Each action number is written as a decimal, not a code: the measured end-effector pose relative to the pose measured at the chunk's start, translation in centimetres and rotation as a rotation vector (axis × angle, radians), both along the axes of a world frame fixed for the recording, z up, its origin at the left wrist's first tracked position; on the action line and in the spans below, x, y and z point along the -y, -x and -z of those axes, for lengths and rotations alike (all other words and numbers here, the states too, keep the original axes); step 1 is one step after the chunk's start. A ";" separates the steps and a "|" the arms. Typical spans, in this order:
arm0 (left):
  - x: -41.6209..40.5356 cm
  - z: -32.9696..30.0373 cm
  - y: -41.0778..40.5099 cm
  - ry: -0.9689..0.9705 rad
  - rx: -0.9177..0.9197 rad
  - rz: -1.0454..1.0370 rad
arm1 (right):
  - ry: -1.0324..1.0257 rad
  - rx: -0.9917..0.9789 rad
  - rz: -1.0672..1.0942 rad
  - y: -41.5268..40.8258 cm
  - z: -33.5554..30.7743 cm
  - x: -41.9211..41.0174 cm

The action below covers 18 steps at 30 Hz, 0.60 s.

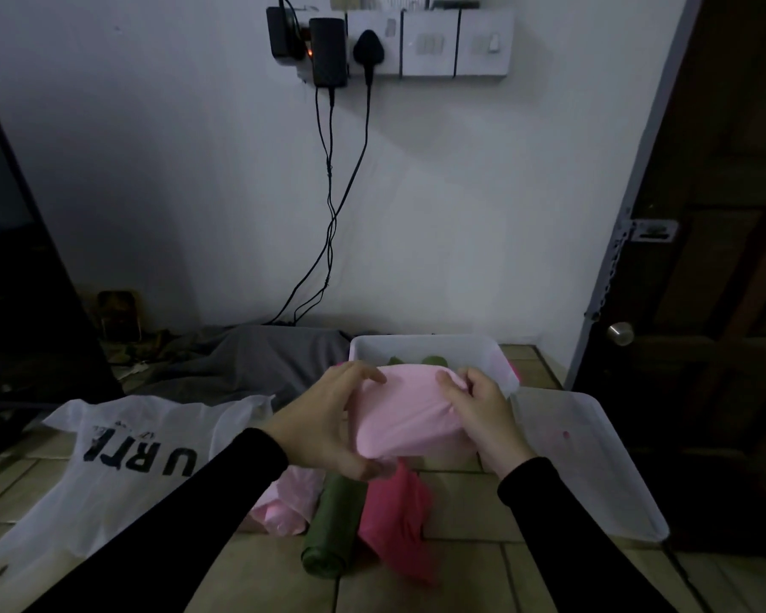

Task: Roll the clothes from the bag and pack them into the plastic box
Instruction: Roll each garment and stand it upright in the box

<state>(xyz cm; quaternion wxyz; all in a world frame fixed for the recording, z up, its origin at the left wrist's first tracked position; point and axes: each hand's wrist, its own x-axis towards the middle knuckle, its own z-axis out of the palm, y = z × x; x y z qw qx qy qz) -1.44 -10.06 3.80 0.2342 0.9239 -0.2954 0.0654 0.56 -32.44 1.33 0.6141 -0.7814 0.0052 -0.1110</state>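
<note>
- Left hand point(328, 429): forearm in a black sleeve reaches in from the lower left; fingers curl over the top of a pink bundle point(410, 413), thumb beneath.
- Right hand point(483, 418): black-sleeved forearm from the lower right; fingers grip the bundle's right end.

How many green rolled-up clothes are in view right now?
3. One dark green fabric roll lies on the tiled floor below the hands; two green rolls sit inside the white plastic box. More may be hidden there.
</note>
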 end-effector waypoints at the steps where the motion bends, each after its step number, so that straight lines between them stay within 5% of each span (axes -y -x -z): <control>1: -0.2 -0.2 0.0 -0.005 0.004 -0.003 | 0.038 0.010 0.010 -0.1 0.1 0.2; 7: 1.4 -0.2 -0.5 -0.131 0.053 -0.065 | 0.644 0.075 0.258 0.2 0.4 -0.8; 10: 2.3 -0.1 -1.1 -0.188 0.109 -0.106 | 0.541 0.320 0.170 1.7 -1.3 -3.1; 13: 3.3 -0.7 -1.4 -0.197 0.193 -0.070 | 0.500 0.142 -0.115 3.5 -2.5 -5.6; 18: 4.5 -2.1 -1.3 -0.019 0.192 0.082 | 0.344 -0.081 -0.093 3.0 -3.6 -5.2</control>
